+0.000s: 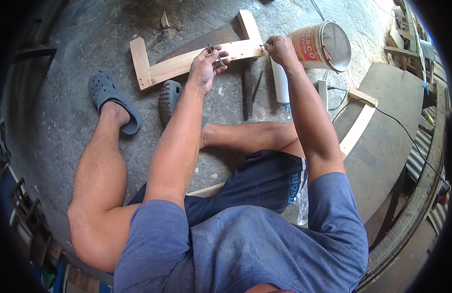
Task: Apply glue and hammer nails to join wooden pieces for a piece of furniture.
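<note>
Works with both hands over a pale, three-sided wooden frame (179, 67), made up of one long curved rail and two short end pieces, laid on the grey concrete floor (70, 68) beside a brown flat sheet (201, 42) and beyond a grey rubber clog (113, 100). Could set the frame rocking or sliding by pressing hard at its right end, with no clamp in sight along the wood. Might also split the pale wood by forcing anything in crookedly near an edge. Risks scattering the slim metal pieces (220, 60) by slackening the left fingers, and might knock the white plastic bucket with a red-and-yellow label (304, 46) by swinging the right hand outward, or catch the white bottle with a blue cap (279, 83) by dropping the forearm.

Holds the left hand (204, 69) partly in front of the rail, fingers loosely curled, neither spread nor clenched, around those metal pieces, perhaps screws or nails. Brings the right hand (283, 50) to the rail's right end, thumb and forefinger close in; cannot tell, at this small size, whether pinching a small piece there or merely touching wood.
</note>
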`<action>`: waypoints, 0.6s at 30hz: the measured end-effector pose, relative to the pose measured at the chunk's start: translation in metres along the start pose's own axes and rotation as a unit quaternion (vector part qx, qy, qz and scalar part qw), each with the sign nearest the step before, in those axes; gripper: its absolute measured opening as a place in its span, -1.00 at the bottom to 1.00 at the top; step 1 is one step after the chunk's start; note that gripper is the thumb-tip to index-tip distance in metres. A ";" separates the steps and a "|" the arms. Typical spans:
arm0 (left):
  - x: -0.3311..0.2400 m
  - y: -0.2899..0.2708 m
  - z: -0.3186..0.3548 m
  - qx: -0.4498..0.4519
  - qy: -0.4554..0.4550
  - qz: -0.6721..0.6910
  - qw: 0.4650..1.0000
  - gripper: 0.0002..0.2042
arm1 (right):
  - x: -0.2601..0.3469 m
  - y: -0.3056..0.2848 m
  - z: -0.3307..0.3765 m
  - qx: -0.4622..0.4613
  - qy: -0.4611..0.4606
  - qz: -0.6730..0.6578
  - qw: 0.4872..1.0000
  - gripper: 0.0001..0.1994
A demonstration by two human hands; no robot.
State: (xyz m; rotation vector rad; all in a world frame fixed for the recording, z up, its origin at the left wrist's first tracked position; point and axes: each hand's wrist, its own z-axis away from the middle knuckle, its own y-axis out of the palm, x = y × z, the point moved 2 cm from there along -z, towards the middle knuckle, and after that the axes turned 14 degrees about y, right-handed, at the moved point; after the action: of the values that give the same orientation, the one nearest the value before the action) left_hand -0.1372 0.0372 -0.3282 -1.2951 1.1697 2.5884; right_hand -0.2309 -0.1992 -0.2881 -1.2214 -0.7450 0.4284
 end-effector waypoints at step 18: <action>0.020 0.031 0.013 0.072 0.028 -0.044 0.996 -0.76 | 0.056 0.006 0.091 0.140 0.038 -0.261 0.954 -0.78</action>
State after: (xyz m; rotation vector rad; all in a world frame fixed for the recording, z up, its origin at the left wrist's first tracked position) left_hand -0.1694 0.0173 -0.3187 -1.3651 1.2500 2.3733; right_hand -0.2567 -0.0980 -0.2642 -0.7322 -0.8732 0.0435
